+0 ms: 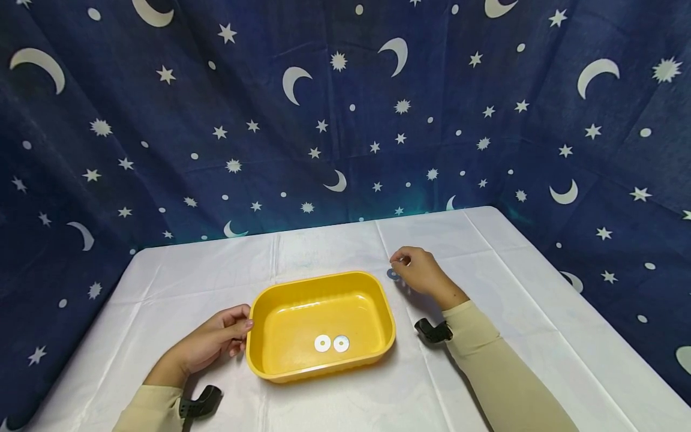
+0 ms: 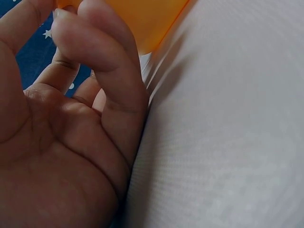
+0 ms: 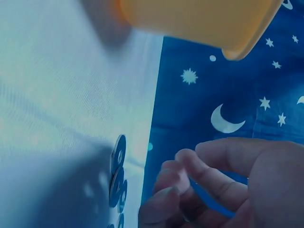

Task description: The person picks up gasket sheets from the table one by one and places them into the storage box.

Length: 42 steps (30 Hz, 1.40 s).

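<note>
A: Near?
B: Your left hand [image 1: 213, 339] pinches the yellow rectangular plastic tray [image 1: 286, 324] at its left end; two round silver metal washers [image 1: 318, 344] lie inside.
A: Far?
B: Your right hand [image 1: 423, 273]: loosely curled, nothing visibly held, above more washers [image 3: 114, 194] on white tablecloth [image 1: 448, 240].

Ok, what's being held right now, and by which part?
The left hand grips the yellow tray by its left rim. The right hand appears to hold nothing, over some metal washers.
</note>
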Available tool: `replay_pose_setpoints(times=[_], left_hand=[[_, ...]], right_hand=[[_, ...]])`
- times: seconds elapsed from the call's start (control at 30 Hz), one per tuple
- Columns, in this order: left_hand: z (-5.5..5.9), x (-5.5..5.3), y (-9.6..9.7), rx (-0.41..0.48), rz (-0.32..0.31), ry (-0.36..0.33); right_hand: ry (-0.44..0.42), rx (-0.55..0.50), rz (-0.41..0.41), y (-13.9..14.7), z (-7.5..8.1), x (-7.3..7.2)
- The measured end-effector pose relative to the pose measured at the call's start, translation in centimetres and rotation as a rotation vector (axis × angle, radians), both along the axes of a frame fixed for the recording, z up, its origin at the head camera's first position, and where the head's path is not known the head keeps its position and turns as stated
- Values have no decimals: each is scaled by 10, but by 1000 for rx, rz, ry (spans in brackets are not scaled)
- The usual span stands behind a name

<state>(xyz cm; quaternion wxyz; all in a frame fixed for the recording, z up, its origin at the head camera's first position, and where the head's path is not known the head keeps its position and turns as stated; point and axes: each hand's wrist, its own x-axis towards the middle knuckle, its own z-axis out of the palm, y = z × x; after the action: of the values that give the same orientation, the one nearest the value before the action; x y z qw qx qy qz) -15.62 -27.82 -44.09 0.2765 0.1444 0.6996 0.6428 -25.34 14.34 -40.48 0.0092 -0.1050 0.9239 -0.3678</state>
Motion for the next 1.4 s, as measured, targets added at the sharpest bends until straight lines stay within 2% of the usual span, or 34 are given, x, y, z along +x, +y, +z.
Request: replay_pose_setpoints(times=[0.23,0.5,0.7,0.93,1.17,1.4], left_hand=[[0,0,1,13,-6,0],[2,1,0,16,-7,4],[1,1,-1,-7,2,4],[1,0,0,-15,4,2],[1,0,1,-7,4,2],[2,0,1,-13,4,10]], right_hand=[[-126,24,-41,7,-8,-7],[-198,72,-56,11,-13,-10],[-194,108,-40,13,-17,-12],[-143,160,-12,15,-19,-14],[-172,170,-14,16,-19,-15],[-159,185,-20,15,-18,-15]])
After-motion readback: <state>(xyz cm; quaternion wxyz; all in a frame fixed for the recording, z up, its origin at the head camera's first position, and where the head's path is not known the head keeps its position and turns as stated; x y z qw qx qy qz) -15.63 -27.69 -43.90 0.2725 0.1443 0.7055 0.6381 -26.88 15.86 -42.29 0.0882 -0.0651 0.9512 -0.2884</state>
